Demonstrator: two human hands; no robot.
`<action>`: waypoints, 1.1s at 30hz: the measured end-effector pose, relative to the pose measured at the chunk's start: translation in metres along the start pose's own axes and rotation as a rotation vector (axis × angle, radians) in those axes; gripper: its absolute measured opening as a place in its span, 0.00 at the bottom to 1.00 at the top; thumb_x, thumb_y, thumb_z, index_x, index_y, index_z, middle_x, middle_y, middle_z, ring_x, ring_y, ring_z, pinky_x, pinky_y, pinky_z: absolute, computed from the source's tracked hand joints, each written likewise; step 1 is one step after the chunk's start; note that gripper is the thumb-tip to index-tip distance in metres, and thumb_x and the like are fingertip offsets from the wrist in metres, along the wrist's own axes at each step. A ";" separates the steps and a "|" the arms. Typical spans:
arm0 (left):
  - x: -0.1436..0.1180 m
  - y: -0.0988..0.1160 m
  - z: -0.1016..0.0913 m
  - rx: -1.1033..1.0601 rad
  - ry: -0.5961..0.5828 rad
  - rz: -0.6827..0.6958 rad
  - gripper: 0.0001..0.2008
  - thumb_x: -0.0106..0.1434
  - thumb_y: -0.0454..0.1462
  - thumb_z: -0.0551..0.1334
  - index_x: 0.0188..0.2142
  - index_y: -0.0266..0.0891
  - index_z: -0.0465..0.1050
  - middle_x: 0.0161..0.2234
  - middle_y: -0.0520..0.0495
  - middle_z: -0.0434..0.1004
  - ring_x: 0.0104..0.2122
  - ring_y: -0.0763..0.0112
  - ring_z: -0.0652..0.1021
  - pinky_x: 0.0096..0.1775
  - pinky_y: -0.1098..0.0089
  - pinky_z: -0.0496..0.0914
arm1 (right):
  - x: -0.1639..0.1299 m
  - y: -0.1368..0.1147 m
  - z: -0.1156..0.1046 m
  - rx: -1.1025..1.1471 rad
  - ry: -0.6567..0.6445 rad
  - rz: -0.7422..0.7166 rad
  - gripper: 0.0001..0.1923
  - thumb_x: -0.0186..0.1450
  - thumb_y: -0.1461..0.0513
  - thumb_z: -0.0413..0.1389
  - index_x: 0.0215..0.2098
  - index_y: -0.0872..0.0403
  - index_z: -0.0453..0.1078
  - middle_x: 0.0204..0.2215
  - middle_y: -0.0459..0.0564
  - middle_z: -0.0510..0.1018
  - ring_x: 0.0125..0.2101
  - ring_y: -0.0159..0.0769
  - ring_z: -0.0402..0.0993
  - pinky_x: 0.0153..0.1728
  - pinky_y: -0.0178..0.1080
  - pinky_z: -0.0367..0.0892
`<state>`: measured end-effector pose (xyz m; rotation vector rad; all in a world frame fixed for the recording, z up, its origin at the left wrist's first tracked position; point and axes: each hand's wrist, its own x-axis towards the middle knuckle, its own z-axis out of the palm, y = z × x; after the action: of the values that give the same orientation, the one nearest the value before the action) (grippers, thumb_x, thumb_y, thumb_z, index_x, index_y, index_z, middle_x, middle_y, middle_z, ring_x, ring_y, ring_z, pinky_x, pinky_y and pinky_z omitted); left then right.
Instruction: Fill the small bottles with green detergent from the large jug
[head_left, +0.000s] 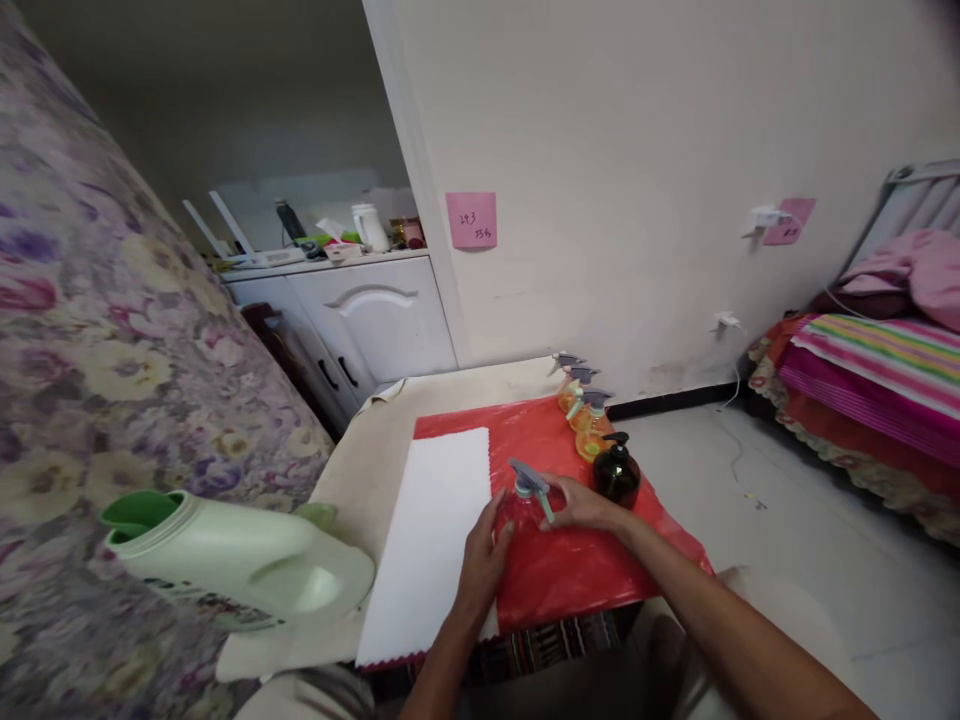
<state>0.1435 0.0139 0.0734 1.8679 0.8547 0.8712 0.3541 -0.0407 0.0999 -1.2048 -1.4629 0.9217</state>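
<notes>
A clear spray bottle with a grey head and a pale green trigger stands on the red sheet, between my hands. My right hand curls around its right side, close to the trigger. From the left, my left hand holds the bottle's body with thumb and fingers. The see-through body blends with the red beneath it, so its level of liquid cannot be made out. Just beyond my right hand sits a dark round pump bottle. Behind that, orange spray bottles with grey heads stand in a row.
White paper with a zigzag edge lies left of the bottle. A large pale green jug with its mouth open stands at the table's left. The cream table cover reaches the wall. A bed is at the right.
</notes>
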 end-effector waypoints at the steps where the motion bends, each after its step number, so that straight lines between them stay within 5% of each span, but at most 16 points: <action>1: 0.000 -0.001 0.001 -0.004 0.000 0.005 0.24 0.63 0.41 0.57 0.58 0.41 0.63 0.59 0.43 0.67 0.58 0.62 0.68 0.60 0.57 0.60 | 0.001 0.000 0.001 -0.004 -0.017 -0.002 0.39 0.44 0.60 0.70 0.54 0.50 0.69 0.52 0.51 0.75 0.51 0.47 0.71 0.54 0.48 0.64; 6: 0.002 -0.004 0.002 -0.049 0.000 0.025 0.24 0.64 0.40 0.55 0.60 0.40 0.60 0.60 0.43 0.65 0.58 0.62 0.68 0.60 0.57 0.60 | 0.003 -0.006 0.006 -0.034 -0.047 -0.027 0.37 0.45 0.61 0.69 0.54 0.51 0.69 0.52 0.51 0.75 0.52 0.46 0.70 0.55 0.48 0.62; 16: 0.018 0.021 -0.009 -0.043 0.034 0.129 0.23 0.65 0.40 0.54 0.60 0.41 0.59 0.60 0.43 0.64 0.59 0.65 0.66 0.61 0.59 0.58 | 0.006 -0.041 0.008 -0.060 0.144 -0.066 0.33 0.48 0.60 0.68 0.53 0.53 0.69 0.50 0.51 0.76 0.49 0.44 0.72 0.53 0.44 0.64; 20: 0.008 0.005 -0.023 0.022 0.091 0.113 0.22 0.66 0.41 0.52 0.58 0.39 0.61 0.58 0.42 0.67 0.57 0.65 0.69 0.58 0.58 0.62 | 0.007 -0.034 0.008 -0.070 0.240 -0.057 0.33 0.48 0.60 0.67 0.52 0.53 0.69 0.51 0.52 0.75 0.49 0.44 0.72 0.52 0.44 0.65; 27: -0.022 -0.058 -0.042 0.619 0.077 0.133 0.21 0.65 0.36 0.48 0.55 0.33 0.67 0.57 0.37 0.68 0.59 0.58 0.66 0.59 0.54 0.61 | 0.000 -0.021 0.015 -0.091 0.362 -0.014 0.34 0.47 0.58 0.68 0.51 0.52 0.68 0.50 0.53 0.75 0.49 0.46 0.72 0.50 0.48 0.67; 33: -0.035 -0.060 -0.053 1.076 0.097 0.095 0.21 0.67 0.36 0.48 0.57 0.33 0.66 0.60 0.35 0.64 0.61 0.50 0.62 0.58 0.48 0.59 | 0.003 -0.024 0.049 -0.123 0.394 0.001 0.35 0.45 0.57 0.69 0.51 0.52 0.68 0.47 0.52 0.77 0.46 0.45 0.73 0.51 0.50 0.66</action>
<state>0.0690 0.0300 0.0311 2.8008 1.4850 0.5772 0.3008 -0.0414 0.1123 -1.3867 -1.2125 0.5591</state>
